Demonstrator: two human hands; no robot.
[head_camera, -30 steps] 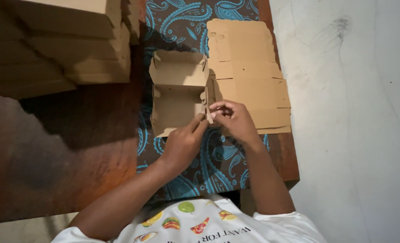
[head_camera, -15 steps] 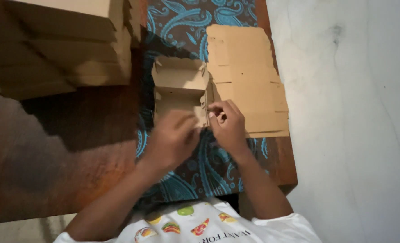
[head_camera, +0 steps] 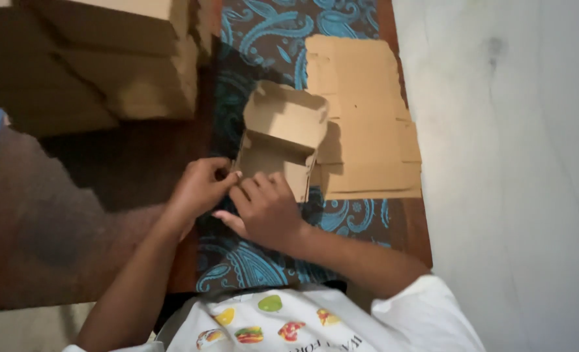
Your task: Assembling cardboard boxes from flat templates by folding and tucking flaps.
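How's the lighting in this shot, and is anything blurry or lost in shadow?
Head view: dim and uneven, the pale floor at right far brighter than the dark table; the stacked boxes at upper left sit in murky shadow; the small open box throws a shadow over the flat cardboard sheets; left hand and right hand look soft, slightly blurred; no glare.

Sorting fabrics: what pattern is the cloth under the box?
Blue paisley on dark cloth, head view.

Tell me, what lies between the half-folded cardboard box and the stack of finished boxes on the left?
In the head view, only patterned blue cloth in shadow lies between the half-folded box and the stack of finished boxes; no other thing sits there.
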